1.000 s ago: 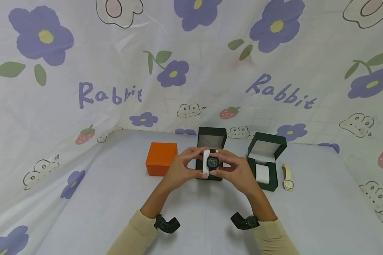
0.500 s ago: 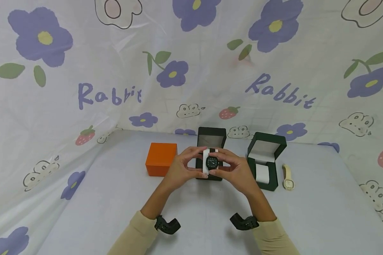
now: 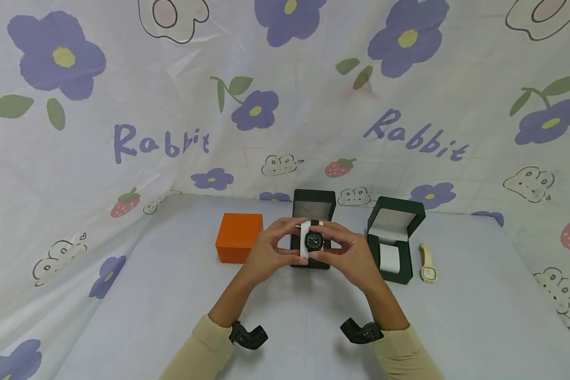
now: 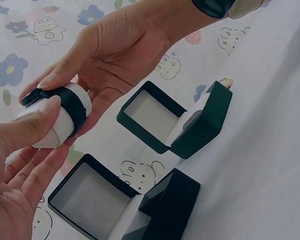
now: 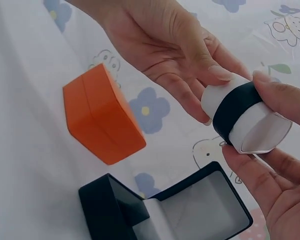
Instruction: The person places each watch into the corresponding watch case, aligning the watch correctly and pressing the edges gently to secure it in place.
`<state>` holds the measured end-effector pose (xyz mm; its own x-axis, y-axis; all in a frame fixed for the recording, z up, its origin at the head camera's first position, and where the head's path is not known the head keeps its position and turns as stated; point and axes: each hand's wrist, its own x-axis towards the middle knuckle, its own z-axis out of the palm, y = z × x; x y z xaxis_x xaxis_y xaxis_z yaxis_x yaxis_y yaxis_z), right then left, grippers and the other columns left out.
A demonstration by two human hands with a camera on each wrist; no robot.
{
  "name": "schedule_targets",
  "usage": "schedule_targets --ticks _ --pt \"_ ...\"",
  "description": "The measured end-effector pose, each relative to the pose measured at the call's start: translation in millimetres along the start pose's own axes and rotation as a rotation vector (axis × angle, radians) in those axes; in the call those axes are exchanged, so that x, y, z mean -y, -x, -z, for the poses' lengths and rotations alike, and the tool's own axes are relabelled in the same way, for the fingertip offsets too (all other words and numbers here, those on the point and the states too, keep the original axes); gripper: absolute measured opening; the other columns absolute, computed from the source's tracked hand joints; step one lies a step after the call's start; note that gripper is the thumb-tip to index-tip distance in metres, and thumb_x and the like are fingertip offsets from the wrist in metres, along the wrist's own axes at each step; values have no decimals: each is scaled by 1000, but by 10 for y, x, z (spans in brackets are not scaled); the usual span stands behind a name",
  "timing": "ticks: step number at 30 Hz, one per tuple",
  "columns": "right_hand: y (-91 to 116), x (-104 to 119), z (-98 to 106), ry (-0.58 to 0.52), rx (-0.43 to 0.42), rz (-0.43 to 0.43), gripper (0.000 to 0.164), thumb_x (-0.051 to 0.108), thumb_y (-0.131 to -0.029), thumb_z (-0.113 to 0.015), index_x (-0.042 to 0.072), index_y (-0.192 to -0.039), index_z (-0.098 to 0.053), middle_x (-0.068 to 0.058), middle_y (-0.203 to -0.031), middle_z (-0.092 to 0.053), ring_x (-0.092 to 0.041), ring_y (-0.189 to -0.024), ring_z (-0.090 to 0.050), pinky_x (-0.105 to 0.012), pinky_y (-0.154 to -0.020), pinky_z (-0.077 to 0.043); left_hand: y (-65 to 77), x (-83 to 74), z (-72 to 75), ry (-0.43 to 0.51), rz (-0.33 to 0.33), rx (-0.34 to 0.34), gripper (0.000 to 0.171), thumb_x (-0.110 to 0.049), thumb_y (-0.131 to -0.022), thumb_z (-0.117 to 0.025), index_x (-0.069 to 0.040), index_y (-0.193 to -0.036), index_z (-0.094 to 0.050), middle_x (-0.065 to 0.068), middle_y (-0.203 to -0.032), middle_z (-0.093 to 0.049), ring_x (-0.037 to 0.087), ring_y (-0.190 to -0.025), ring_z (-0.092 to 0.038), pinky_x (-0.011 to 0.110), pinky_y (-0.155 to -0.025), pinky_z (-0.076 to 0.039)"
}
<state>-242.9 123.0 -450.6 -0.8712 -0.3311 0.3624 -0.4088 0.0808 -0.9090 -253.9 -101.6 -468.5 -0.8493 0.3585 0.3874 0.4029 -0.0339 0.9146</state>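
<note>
Both hands hold a white watch cushion (image 3: 304,240) with a black wristwatch (image 3: 313,241) strapped round it. My left hand (image 3: 268,250) pinches the cushion's left end between thumb and fingers. At the watch, my right hand (image 3: 356,253) grips with its thumb below and fingers above. The black strap (image 5: 235,107) circles the cushion in the right wrist view, my right thumb at its edge. Behind the hands stands a dark watch box (image 3: 314,196) with its lid up, its base partly hidden by them.
A closed orange box (image 3: 239,232) stands to the left, close by my left hand. On the right is a green watch box (image 3: 406,277) with its lid raised and a white cushion inside. Beside it lies a gold-coloured watch (image 3: 428,266). A patterned cloth hangs at the back.
The black watch has shifted very slightly left over the cushion in the head view. Both hands keep nearly the same place and grip.
</note>
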Motion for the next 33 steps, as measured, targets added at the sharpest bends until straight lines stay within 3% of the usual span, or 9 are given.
schedule_targets --ticks 6,10,18,33 --pt "7 15 44 75 52 0 76 6 -80 -86 25 -147 -56 3 -154 -48 -27 -133 -55 -39 -96 -57 -16 -2 19 -3 23 -1 77 4 -76 -86 -17 -145 -58 2 -140 -53 28 -123 -57 39 -82 -62" --pt "11 22 101 142 88 7 89 6 -77 -89 26 -153 -46 2 -154 -47 -28 -135 -53 -34 -100 -54 -18 -16 22 8 40 4 79 6 -76 -86 -15 -146 -57 3 -141 -53 28 -123 -58 39 -82 -62" --pt "12 50 148 154 118 6 83 4 -76 -89 15 -149 -50 -6 -143 -56 -25 -129 -57 -30 -100 -53 -9 9 27 8 41 35 78 5 -76 -87 -13 -146 -56 3 -142 -53 29 -121 -57 40 -83 -62" --pt "16 41 171 133 162 42 81 4 -75 -90 16 -147 -54 -4 -143 -55 -25 -128 -56 -31 -101 -53 -7 26 33 5 17 70 78 1 -74 -89 -22 -143 -60 2 -142 -56 29 -118 -59 41 -80 -62"
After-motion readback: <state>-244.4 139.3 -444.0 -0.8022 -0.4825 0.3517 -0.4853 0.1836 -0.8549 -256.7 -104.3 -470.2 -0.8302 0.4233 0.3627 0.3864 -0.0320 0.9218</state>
